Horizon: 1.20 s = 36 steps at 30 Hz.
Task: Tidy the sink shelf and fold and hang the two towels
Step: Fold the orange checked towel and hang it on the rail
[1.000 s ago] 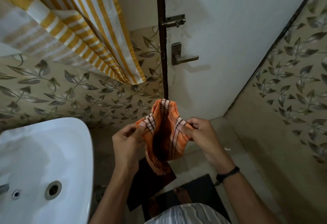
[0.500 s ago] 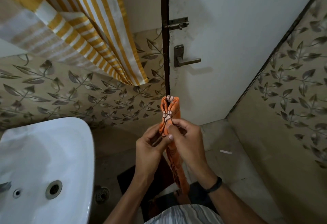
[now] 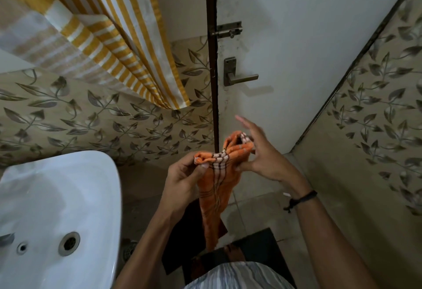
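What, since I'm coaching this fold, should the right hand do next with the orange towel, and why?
Probably close the right hand on the bunched upper corner of the orange towel and draw it away from the left hand to flatten the top edge. Only the left hand pinches it; the right hand's fingers are spread.

The orange towel (image 3: 218,175), crossed by dark and white check lines, hangs bunched lengthwise at centre frame, its folded top pinched by the left hand (image 3: 182,181) and resting against the spread right hand (image 3: 262,156), while the yellow-and-white striped towel (image 3: 127,44) hangs draped at upper left.
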Each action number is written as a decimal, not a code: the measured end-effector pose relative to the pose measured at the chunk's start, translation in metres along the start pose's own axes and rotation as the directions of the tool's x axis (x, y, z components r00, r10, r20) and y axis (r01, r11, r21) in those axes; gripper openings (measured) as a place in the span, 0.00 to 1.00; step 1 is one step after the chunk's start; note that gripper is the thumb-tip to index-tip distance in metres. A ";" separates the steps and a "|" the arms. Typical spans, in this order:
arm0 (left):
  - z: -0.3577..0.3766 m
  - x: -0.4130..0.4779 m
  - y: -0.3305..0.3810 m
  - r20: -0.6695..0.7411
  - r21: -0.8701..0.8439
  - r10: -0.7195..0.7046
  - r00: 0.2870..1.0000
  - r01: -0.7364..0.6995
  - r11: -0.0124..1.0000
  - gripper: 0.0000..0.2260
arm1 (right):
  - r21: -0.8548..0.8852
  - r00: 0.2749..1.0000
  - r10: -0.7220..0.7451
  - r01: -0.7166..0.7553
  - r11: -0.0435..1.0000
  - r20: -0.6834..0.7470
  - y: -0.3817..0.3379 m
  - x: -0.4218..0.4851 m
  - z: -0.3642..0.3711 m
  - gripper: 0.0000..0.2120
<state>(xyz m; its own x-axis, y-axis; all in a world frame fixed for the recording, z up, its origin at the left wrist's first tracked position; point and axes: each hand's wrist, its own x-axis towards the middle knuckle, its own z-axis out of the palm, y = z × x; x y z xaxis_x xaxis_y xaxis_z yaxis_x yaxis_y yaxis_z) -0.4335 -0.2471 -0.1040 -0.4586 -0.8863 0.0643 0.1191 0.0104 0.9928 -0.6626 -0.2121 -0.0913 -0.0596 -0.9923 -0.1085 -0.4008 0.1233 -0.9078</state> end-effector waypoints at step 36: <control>-0.028 0.016 -0.024 -0.066 -0.123 -0.262 0.963 0.253 0.960 0.12 | 0.580 0.963 0.259 -0.168 0.797 -0.078 0.016 -0.002 0.039 0.12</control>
<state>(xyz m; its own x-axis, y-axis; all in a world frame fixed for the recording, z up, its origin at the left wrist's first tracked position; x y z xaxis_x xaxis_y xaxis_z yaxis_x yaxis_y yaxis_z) -0.4191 -0.2748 -0.1292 -0.4148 -0.8864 -0.2054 0.1066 -0.2715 0.9565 -0.6331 -0.2089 -0.1213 -0.2323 -0.9226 -0.3081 0.2205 0.2586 -0.9405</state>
